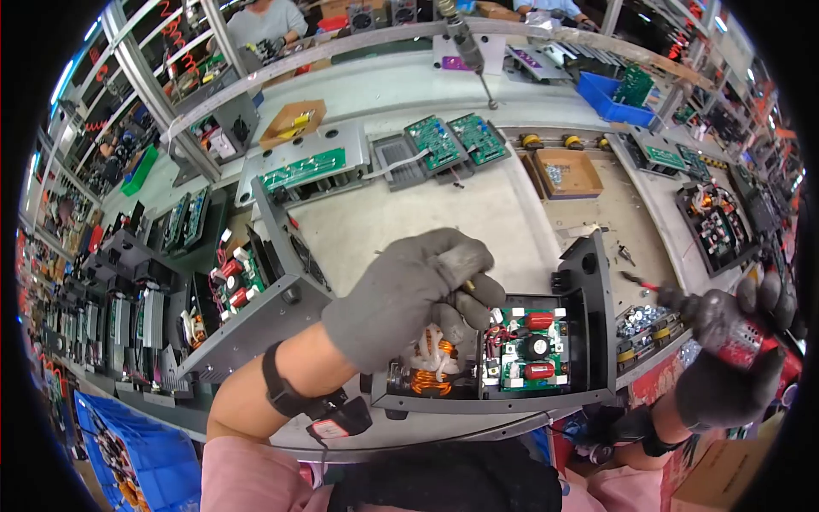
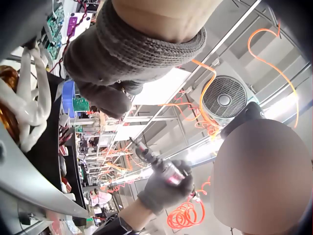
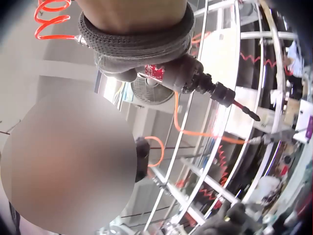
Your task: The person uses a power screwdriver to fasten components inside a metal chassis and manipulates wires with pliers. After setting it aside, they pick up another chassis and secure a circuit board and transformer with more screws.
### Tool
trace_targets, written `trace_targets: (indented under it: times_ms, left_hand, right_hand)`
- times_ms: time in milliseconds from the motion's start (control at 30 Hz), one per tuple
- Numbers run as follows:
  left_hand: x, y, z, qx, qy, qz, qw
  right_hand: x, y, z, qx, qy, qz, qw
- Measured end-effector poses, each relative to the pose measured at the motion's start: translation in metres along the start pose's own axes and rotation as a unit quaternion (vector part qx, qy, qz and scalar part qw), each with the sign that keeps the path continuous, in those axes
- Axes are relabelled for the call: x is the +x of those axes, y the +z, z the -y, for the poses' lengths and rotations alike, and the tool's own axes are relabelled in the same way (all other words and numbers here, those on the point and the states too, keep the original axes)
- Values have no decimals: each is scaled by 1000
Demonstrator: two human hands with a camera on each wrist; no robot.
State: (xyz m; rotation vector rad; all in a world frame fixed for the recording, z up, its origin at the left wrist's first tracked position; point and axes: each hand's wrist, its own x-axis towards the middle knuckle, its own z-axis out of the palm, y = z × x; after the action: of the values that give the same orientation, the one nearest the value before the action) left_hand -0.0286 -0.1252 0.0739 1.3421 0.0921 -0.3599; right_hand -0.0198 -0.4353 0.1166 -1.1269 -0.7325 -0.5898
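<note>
In the head view my gray-gloved left hand (image 1: 409, 286) is above the open black metal case (image 1: 503, 406), its thumb and fingers pinching a small brass-coloured piece (image 1: 469, 286), mostly hidden by the glove. Below those fingers, copper coils (image 1: 431, 381) with white-sleeved leads (image 1: 438, 352) fill the case's left part. A green circuit board (image 1: 509, 352) with red capacitors sits beside them. Off to the right, my gloved right hand (image 1: 725, 388) grips a red and dark power screwdriver (image 3: 181, 73). Its bit (image 3: 250, 113) points away from the hand, apart from the case.
Another open case (image 1: 256, 328) stands tilted at left, near a row of similar units. Green boards (image 1: 439, 143) lie across the bench's back. A cardboard tray (image 1: 570, 174) holds small hardware; loose screws (image 1: 640, 320) lie nearer. A second screwdriver (image 1: 465, 47) hangs overhead. People work beyond.
</note>
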Motion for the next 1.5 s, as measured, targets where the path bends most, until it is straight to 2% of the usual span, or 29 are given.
trace_targets:
  times_ms: [67, 100, 133, 200, 233, 333, 400, 433, 467, 667, 700, 800, 867, 900, 933, 967, 1000, 1067, 1100, 1200, 1267, 1333, 1367, 1400, 1500]
  left_hand:
    - [9, 2, 6, -37, 5, 64, 997]
    - [10, 6, 3, -31, -27, 48, 998]
    - [10, 9, 4, -27, -22, 53, 998]
    - [9, 15, 8, -51, -12, 45, 998]
    - [4, 23, 4, -65, -31, 11, 997]
    - [0, 23, 6, -91, -48, 44, 994]
    - [3, 24, 12, -87, -34, 35, 995]
    - [2, 26, 12, -91, -34, 35, 995]
    - [2, 26, 12, -95, -35, 35, 994]
    - [7, 27, 16, -110, -45, 23, 993]
    - [9, 26, 18, -109, -46, 22, 993]
    - [9, 24, 18, -47, -32, 24, 998]
    - [-1, 27, 3, -93, -97, 33, 990]
    - [1, 28, 6, -92, -99, 32, 990]
    - [5, 31, 10, -62, -62, 17, 996]
    - [7, 33, 13, -30, -25, 4, 999]
    - [6, 33, 13, -26, -26, 4, 999]
    - [5, 34, 14, -127, -16, 22, 992]
    - [4, 35, 15, -124, -15, 22, 992]
    - [2, 35, 14, -125, -13, 35, 991]
    - [0, 37, 11, -142, -45, 10, 989]
    - [-1, 30, 12, -117, -38, 32, 992]
    - [0, 28, 13, -94, -29, 56, 994]
    - [1, 27, 14, -94, -29, 56, 994]
    - [5, 28, 16, -22, 8, 26, 999]
  right_hand:
    - [2, 42, -5, 46, 2, -1, 999]
    - [2, 50, -9, 101, -1, 35, 994]
    - [3, 57, -12, 156, -2, 72, 985]
    - [3, 81, -14, 153, 6, 63, 986]
    - [2, 87, -18, 156, -1, 78, 985]
    - [-1, 99, -23, 152, -11, 76, 985]
    - [-3, 99, -25, 131, -9, 94, 987]
    - [-9, 109, -17, 81, 22, 24, 996]
    - [-9, 109, -16, 81, 22, 25, 996]
    - [-9, 107, -25, 80, -32, 121, 989]
    - [-3, 99, -35, 91, -85, 177, 976]
    - [-5, 98, -42, 121, -125, 192, 966]
    - [-2, 98, -46, 133, -145, 208, 958]
    - [0, 98, -48, 145, -165, 224, 949]
    - [1, 99, -50, 157, -186, 241, 940]
    - [-3, 97, -50, 140, -172, 226, 948]
    - [-9, 100, -52, 140, -175, 223, 949]
    - [-20, 110, -56, 128, -192, 73, 970]
    - [-22, 111, -53, 131, -176, 53, 974]
    - [-17, 100, -51, 120, -195, 100, 968]
    - [-18, 100, -50, 122, -192, 96, 969]
    - [-17, 97, -46, 107, -161, 134, 972]
    - [-22, 107, -52, 140, -184, 61, 971]
    - [-19, 105, -51, 141, -184, 61, 971]
    - [-12, 93, -45, 125, -137, 143, 972]
